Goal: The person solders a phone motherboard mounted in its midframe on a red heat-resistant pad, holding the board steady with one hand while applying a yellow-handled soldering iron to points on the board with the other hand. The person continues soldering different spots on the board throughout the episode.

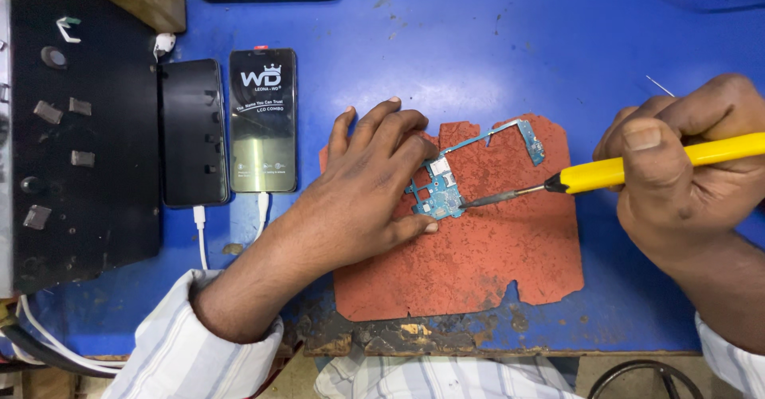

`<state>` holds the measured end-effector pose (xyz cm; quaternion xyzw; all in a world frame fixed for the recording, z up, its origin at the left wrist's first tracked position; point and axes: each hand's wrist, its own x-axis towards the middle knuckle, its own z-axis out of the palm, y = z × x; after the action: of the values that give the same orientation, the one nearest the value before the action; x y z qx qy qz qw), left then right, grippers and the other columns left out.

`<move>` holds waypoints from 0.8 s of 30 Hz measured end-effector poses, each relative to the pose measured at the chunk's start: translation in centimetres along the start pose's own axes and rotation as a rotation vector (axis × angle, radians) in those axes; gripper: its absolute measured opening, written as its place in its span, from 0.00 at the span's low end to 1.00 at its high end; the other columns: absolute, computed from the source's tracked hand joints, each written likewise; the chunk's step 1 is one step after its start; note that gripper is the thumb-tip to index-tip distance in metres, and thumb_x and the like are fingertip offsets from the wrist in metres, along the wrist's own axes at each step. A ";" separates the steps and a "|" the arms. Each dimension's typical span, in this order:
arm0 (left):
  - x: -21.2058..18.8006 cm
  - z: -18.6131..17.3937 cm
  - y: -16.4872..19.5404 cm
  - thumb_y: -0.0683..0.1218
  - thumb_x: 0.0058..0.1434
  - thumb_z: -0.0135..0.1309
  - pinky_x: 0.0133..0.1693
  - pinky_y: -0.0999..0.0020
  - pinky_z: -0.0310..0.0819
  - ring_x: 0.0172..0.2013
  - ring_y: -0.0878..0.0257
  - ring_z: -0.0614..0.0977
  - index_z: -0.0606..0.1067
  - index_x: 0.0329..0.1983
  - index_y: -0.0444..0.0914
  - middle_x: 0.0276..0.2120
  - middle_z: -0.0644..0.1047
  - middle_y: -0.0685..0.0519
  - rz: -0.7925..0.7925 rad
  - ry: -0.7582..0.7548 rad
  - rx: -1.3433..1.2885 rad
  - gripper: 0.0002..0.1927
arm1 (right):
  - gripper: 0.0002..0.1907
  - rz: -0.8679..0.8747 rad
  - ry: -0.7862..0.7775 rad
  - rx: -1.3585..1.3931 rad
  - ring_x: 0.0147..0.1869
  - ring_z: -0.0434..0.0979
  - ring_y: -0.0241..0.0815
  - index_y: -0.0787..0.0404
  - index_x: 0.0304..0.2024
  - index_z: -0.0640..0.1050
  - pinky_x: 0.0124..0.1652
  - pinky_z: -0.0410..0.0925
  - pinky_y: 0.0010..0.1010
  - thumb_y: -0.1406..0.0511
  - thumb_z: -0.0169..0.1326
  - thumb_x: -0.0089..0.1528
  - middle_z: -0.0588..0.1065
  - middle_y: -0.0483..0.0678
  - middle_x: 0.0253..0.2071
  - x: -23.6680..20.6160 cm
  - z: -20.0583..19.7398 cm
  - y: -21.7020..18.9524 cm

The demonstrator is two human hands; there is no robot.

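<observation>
On the worn red mat (478, 264) atop the blue desk (478, 41), left hand (358, 184) presses flat, fingers spread, steadying the circuit board (438, 196) while right hand (677, 176), grip closed around a yellow soldering iron (629, 168), touches its tip there.

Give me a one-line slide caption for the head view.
Left hand steadies a blue circuit board on a red mat while right hand applies a yellow-handled soldering iron.
</observation>
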<state>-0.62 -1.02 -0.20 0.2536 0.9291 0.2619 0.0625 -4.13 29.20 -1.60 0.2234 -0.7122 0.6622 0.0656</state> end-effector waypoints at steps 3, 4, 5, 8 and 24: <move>0.0 0.0 0.0 0.58 0.45 0.72 0.64 0.26 0.44 0.69 0.39 0.57 0.69 0.56 0.38 0.62 0.64 0.42 -0.001 -0.001 0.000 0.39 | 0.18 -0.025 -0.007 -0.036 0.21 0.71 0.35 0.61 0.40 0.59 0.24 0.70 0.27 0.62 0.52 0.76 0.67 0.48 0.22 0.1 0.1 -0.1; 0.0 0.0 0.0 0.58 0.45 0.72 0.64 0.26 0.44 0.69 0.39 0.57 0.69 0.56 0.38 0.62 0.64 0.42 -0.002 0.000 -0.002 0.39 | 0.18 -0.032 -0.013 -0.037 0.21 0.71 0.35 0.61 0.40 0.59 0.24 0.70 0.27 0.61 0.52 0.76 0.67 0.48 0.22 0.1 0.1 -0.2; 0.0 0.0 0.0 0.58 0.45 0.72 0.64 0.26 0.44 0.69 0.39 0.57 0.69 0.56 0.38 0.62 0.64 0.42 -0.004 0.001 -0.004 0.39 | 0.18 -0.022 -0.011 -0.038 0.21 0.71 0.35 0.61 0.40 0.60 0.24 0.70 0.27 0.61 0.53 0.76 0.67 0.48 0.22 0.2 0.1 -0.2; 0.0 -0.1 0.0 0.58 0.45 0.72 0.64 0.27 0.45 0.69 0.39 0.57 0.69 0.56 0.38 0.62 0.64 0.42 -0.004 0.000 -0.005 0.39 | 0.17 0.011 0.011 -0.032 0.20 0.70 0.35 0.61 0.41 0.60 0.24 0.70 0.27 0.62 0.53 0.76 0.67 0.48 0.21 0.0 0.3 -0.2; -0.1 0.0 0.0 0.57 0.46 0.72 0.64 0.26 0.45 0.69 0.38 0.57 0.69 0.56 0.37 0.62 0.64 0.42 0.008 0.012 -0.006 0.40 | 0.16 0.008 0.014 -0.005 0.20 0.71 0.35 0.61 0.40 0.60 0.26 0.68 0.28 0.64 0.53 0.75 0.68 0.47 0.21 0.0 0.2 0.0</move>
<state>-0.55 -1.03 -0.21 0.2553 0.9276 0.2667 0.0567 -4.06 28.98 -1.64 0.2158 -0.7144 0.6621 0.0684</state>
